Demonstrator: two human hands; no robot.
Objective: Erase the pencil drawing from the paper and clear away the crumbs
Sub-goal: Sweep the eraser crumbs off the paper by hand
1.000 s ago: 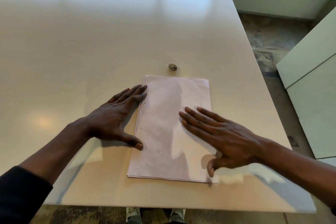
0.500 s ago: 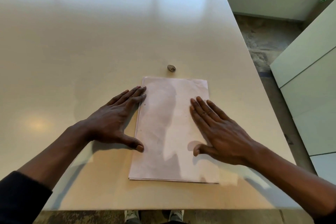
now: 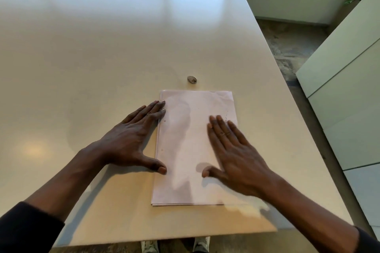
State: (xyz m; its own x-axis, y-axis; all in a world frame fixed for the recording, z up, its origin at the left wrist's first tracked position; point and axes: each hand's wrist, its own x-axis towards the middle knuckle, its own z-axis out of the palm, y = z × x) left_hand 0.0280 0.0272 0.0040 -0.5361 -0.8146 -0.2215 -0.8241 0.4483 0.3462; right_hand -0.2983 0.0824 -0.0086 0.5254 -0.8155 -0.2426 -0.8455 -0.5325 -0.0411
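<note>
A thin stack of white paper [image 3: 185,141] lies flat near the table's front edge, its top sheet nearly blank with a few tiny dark crumbs [image 3: 226,117] by the right edge. My left hand [image 3: 131,139] rests flat on the table, fingertips and thumb touching the paper's left edge. My right hand [image 3: 232,150] lies flat on the paper's right half, fingers straight and pointing away from me. A small grey eraser [image 3: 192,79] sits on the table just beyond the paper's far edge, apart from both hands.
The cream table [image 3: 102,47] stretches far to the left and back. Its right edge drops to a stone floor [image 3: 292,47]. Pale cabinets [image 3: 349,88] stand at the right. My shoes [image 3: 174,245] show below the front edge.
My right hand has slid across the paper toward the right and far side, turning its fingers from leftward to pointing away. The left hand has stayed put.
</note>
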